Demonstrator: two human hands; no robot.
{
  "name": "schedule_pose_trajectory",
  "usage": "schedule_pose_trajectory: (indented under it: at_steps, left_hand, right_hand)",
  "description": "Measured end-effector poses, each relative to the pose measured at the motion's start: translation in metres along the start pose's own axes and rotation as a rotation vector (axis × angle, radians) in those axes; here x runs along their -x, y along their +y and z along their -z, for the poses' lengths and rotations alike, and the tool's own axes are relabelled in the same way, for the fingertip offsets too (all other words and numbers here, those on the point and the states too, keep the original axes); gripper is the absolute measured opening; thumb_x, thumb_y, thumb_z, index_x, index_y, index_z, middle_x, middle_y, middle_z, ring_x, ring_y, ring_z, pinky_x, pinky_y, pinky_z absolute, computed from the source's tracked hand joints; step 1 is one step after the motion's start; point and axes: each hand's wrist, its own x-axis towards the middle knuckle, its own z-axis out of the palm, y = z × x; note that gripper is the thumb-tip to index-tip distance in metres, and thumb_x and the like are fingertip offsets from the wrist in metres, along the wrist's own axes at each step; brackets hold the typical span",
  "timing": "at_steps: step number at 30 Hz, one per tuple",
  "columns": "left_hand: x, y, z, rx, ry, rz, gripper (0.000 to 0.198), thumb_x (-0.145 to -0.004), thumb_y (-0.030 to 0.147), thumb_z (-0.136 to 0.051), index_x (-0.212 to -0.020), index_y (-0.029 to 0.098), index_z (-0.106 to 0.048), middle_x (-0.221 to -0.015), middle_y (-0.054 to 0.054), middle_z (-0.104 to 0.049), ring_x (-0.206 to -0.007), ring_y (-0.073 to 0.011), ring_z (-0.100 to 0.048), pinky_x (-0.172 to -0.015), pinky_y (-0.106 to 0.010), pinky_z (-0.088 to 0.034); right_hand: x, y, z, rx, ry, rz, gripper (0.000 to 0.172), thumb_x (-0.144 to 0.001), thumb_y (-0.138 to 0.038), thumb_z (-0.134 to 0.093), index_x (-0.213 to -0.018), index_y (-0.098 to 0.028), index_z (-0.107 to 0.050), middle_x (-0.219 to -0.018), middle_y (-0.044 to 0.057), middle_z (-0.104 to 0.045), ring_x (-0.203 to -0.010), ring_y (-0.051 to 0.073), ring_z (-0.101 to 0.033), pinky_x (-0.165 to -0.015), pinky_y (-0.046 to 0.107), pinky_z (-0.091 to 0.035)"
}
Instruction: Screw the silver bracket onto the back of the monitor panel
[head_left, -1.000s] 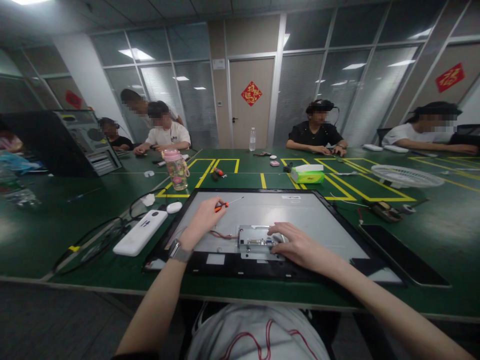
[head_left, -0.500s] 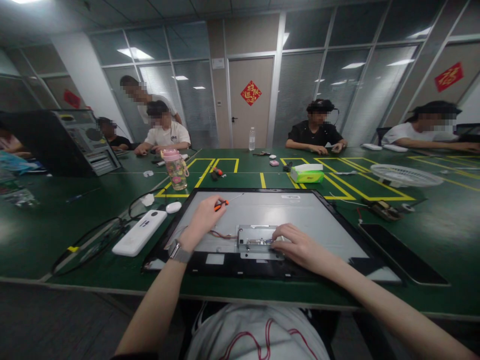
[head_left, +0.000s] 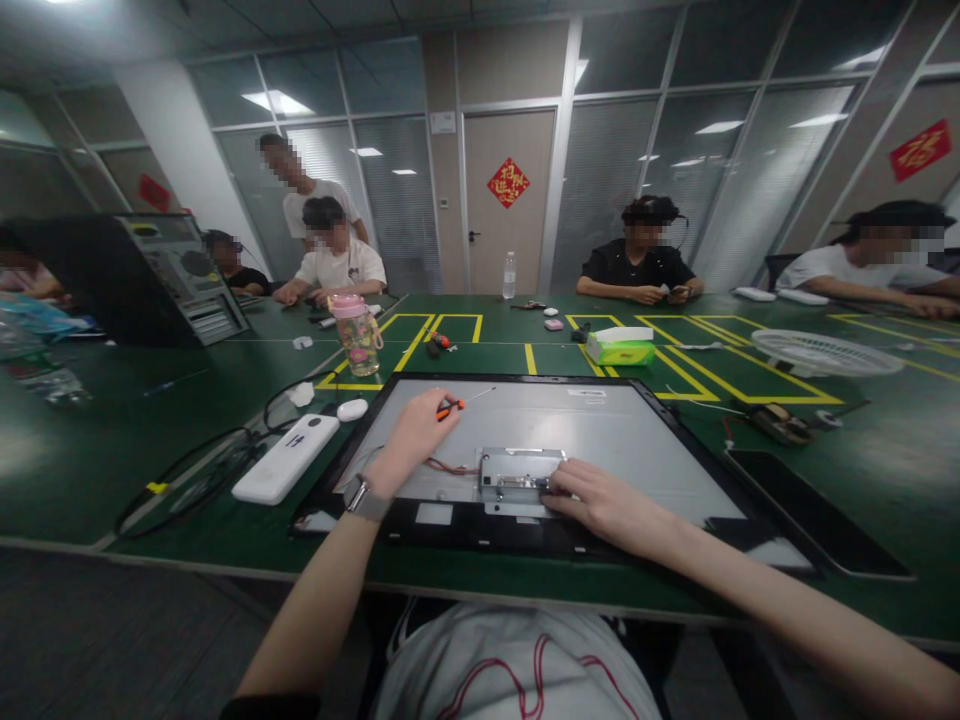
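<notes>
A monitor panel (head_left: pixel 615 425) lies face down on the green table, its grey metal back up. A small metal circuit-board cover (head_left: pixel 514 475) sits near its front edge, with thin red wires (head_left: pixel 442 466) leading left. My left hand (head_left: pixel 409 440) rests on the panel, closed round a small screwdriver with an orange handle (head_left: pixel 452 406), its tip pointing right. My right hand (head_left: pixel 600 500) lies on the right side of the metal cover, fingers bent and pressing at its edge; what the fingertips hold is hidden.
A white power bank (head_left: pixel 285 458), black cables (head_left: pixel 202 465) and a white earbud case (head_left: pixel 351 409) lie left of the panel. A pink-lidded bottle (head_left: pixel 357 335), a green tissue box (head_left: pixel 619 347), a fan grille (head_left: pixel 825 352) and a black bezel strip (head_left: pixel 817 510) stand around. Several people sit opposite.
My right hand has drawn back from the middle of the cover to its right edge. The view has tilted slightly. My left hand has hardly moved.
</notes>
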Motion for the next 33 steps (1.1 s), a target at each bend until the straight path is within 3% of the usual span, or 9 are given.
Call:
schedule_pose_trajectory:
  at_steps: [3,11,22,33]
  left_hand:
    - [0.000,-0.001,-0.001,0.003,0.002,0.002,0.011,-0.087,0.017,-0.056,-0.093,0.017,-0.065,-0.095,-0.007,-0.072,-0.088,-0.0221,-0.066,-0.078,-0.030,-0.047]
    - [-0.001,-0.001,-0.002,0.013,0.015,-0.013,0.012,-0.086,0.015,-0.056,-0.093,0.016,-0.066,-0.091,-0.007,-0.072,-0.083,-0.0208,-0.065,-0.074,-0.029,-0.045]
    - [0.001,0.000,-0.003,-0.004,0.025,-0.027,0.013,-0.087,0.014,-0.057,-0.094,0.015,-0.067,-0.089,-0.007,-0.071,-0.080,-0.0212,-0.065,-0.073,-0.029,-0.044]
    - [0.000,-0.004,-0.006,-0.011,0.051,-0.060,0.012,-0.086,0.014,-0.058,-0.093,0.016,-0.068,-0.092,-0.007,-0.071,-0.083,-0.0209,-0.065,-0.075,-0.029,-0.047]
  right_hand:
    - [0.002,0.000,-0.004,-0.038,-0.019,0.001,0.032,-0.105,-0.017,-0.036,-0.109,-0.015,-0.068,-0.093,0.009,-0.067,-0.085,0.021,-0.059,-0.073,0.033,-0.052]
    - [0.003,0.002,-0.007,-0.105,0.009,0.047,0.035,-0.105,-0.018,-0.034,-0.104,-0.010,-0.068,-0.091,0.011,-0.068,-0.087,0.021,-0.059,-0.076,0.033,-0.053]
    - [0.001,0.000,0.008,-0.189,-0.085,-0.020,0.030,-0.103,-0.011,-0.031,-0.106,-0.012,-0.061,-0.090,0.010,-0.065,-0.082,0.020,-0.058,-0.076,0.030,-0.049]
    - [0.012,-0.003,0.000,-0.227,0.016,-0.064,0.027,-0.101,-0.009,-0.034,-0.104,-0.013,-0.061,-0.088,0.011,-0.065,-0.082,0.020,-0.058,-0.073,0.030,-0.049]
